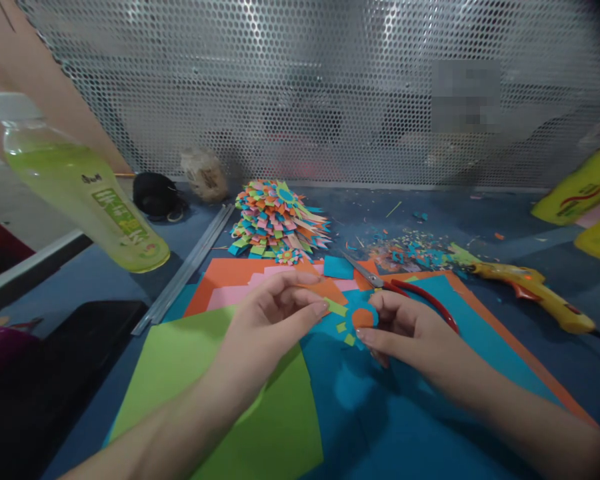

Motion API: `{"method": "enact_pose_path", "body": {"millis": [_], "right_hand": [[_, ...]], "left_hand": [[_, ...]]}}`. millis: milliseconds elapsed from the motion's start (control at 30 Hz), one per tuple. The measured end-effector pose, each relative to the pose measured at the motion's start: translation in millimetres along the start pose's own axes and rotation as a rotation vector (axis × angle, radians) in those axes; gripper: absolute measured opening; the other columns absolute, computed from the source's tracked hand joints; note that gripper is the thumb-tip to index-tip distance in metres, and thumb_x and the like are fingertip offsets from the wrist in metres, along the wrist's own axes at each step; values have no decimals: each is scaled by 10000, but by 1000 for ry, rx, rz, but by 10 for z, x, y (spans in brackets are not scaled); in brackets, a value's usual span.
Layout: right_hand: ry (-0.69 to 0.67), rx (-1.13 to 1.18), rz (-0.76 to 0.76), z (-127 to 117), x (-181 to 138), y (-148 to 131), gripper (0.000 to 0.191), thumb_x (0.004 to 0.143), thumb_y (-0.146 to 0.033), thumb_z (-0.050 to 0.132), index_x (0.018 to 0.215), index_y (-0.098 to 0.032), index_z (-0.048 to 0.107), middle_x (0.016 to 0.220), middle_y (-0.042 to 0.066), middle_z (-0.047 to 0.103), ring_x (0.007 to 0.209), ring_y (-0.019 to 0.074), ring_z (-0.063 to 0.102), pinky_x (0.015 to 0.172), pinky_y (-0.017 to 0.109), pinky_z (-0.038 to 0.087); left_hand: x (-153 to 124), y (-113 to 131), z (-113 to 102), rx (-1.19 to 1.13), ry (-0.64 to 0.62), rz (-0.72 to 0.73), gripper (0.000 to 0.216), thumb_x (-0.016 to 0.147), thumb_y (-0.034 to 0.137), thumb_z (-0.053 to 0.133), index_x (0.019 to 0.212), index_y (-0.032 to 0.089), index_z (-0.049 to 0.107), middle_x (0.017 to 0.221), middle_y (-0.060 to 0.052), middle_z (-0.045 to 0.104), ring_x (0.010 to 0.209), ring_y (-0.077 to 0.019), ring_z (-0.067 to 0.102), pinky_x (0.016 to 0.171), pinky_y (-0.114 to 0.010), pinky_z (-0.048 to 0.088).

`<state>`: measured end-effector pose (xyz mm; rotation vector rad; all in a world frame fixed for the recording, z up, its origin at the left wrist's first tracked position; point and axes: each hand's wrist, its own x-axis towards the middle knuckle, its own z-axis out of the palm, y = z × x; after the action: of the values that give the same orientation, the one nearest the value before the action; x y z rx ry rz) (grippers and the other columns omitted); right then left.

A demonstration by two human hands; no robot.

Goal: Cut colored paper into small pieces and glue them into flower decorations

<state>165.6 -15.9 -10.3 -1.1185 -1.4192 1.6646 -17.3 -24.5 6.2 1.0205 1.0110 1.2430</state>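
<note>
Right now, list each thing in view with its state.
Left hand: thumb at green strip's end
Right hand: pinching blue paper flower
Scissors: lying down, partly hidden
Glue gun: on its side, orange light showing
Bottle: capped, holding yellow-green liquid
Paper scraps: scattered
Green sheet: lying flat

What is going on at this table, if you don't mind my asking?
A person is handling cut paper. The right hand holds a blue paper flower with an orange centre, while the left hand has its fingertips at a green strip by the flower's edge. Coloured sheets lie underneath. The red-handled scissors and yellow glue gun lie out of the hands, and a many-coloured, layered paper piece stands beyond.
</note>
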Motion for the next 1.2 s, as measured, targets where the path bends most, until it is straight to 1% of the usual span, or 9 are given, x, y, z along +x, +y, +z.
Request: {"method": "enact_pose_path", "body": {"millis": [100, 167, 233, 333, 400, 500, 600, 833, 1200], "right_hand": [[57, -143, -107, -3, -1, 25, 261, 716, -358, 681, 732, -193, 479, 613, -60, 473, 494, 70, 439, 452, 206, 375], [142, -294, -260, -18, -17, 33, 165, 764, -285, 627, 727, -200, 491, 646, -40, 502, 554, 96, 495, 487, 217, 420], [201, -541, -564, -48, -51, 27, 66, 799, -161, 569, 755, -202, 542, 736, -3, 571, 681, 126, 565, 576, 236, 476], [178, -956, -1053, -101, -122, 1, 211, 821, -34, 508, 859, -218, 604, 842, 14, 626, 769, 133, 598, 672, 250, 509], [141, -1074, -1175, -124, -159, -11, 203, 846, -39, 502, 894, -203, 611, 835, 19, 635, 755, 139, 592, 679, 266, 515], [128, -1108, -1241, -133, -174, -7, 146, 890, -86, 476, 892, -155, 604, 821, 44, 637, 757, 156, 582, 682, 290, 518], [117, -1112, -1237, -129, -159, 8, 138, 903, -93, 467, 898, -148, 594, 821, 42, 636, 749, 149, 584, 675, 282, 517], [117, -1147, -1269, -118, -140, -34, 182, 928, -125, 436, 874, -138, 609, 812, 50, 653, 733, 152, 596, 640, 282, 522], [133, -1183, -1301, -109, -141, -61, 214, 932, -122, 420, 863, -122, 622, 799, 52, 666, 717, 152, 608, 655, 284, 532]], "left_hand": [[-6, 3, -10, 35, 8, 8, 221, 702, 212, 727, 895, 160, 634, 648, 30, 621, 570, -70, 522, 550, -197, 399], [-1, 2, -19, 64, 47, -43, 203, 746, 302, 680, 887, 165, 628, 671, 29, 598, 583, -76, 512, 553, -207, 399], [7, -6, -25, 66, 46, -175, 231, 780, 372, 614, 878, 163, 625, 670, 17, 581, 585, -91, 509, 533, -220, 395], [0, -26, -18, 10, -66, -368, 269, 733, 355, 648, 919, 161, 627, 661, 8, 584, 589, -106, 520, 512, -225, 389], [-24, -34, -7, -2, -136, -417, 315, 692, 303, 700, 969, 173, 624, 692, 11, 601, 614, -108, 546, 534, -226, 403], [-60, -37, 3, 23, -239, -395, 354, 676, 269, 725, 998, 176, 610, 664, 30, 601, 569, -92, 550, 555, -235, 408], [-67, -38, -4, 3, -303, -346, 375, 659, 242, 744, 990, 173, 579, 627, 48, 594, 534, -75, 535, 548, -226, 401], [-25, -67, -19, 20, -307, -318, 358, 691, 169, 713, 1009, 154, 550, 621, 54, 612, 559, -56, 544, 547, -188, 414], [-26, -97, -34, 69, -279, -296, 354, 708, 179, 697, 1029, 164, 551, 643, 50, 608, 585, -59, 542, 542, -184, 420]]}}
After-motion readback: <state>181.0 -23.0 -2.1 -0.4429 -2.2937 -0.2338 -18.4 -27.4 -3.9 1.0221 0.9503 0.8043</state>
